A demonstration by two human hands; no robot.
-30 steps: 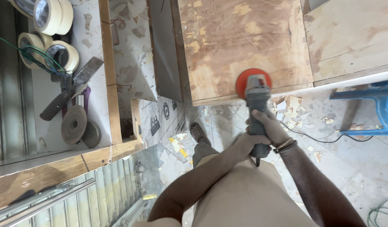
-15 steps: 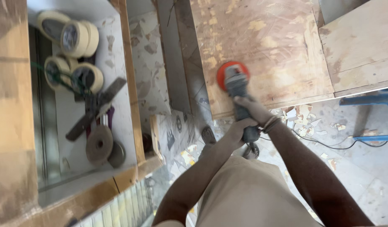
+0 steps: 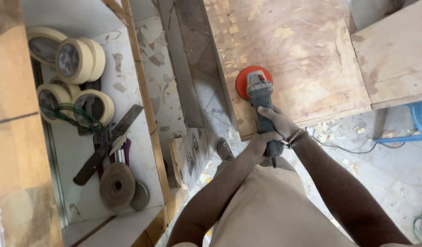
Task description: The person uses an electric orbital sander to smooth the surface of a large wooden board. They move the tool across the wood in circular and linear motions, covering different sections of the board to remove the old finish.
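Head view: both hands point(image 3: 270, 132) still clamped on grinder point(image 3: 262, 107); orange disc point(image 3: 243, 80) shifted left along plywood panel point(image 3: 288, 50).

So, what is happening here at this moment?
A person holds a grey power sander with both hands: the right hand grips its body and the left hand its rear. Its orange disc lies on a wooden board. On a shelf to the left lie tape rolls and sanding discs.

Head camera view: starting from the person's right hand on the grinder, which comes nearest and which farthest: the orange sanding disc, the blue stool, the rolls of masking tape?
From the right hand:
1. Orange sanding disc, just ahead on the plywood.
2. Blue stool, far right.
3. Rolls of masking tape, far left on the shelf.
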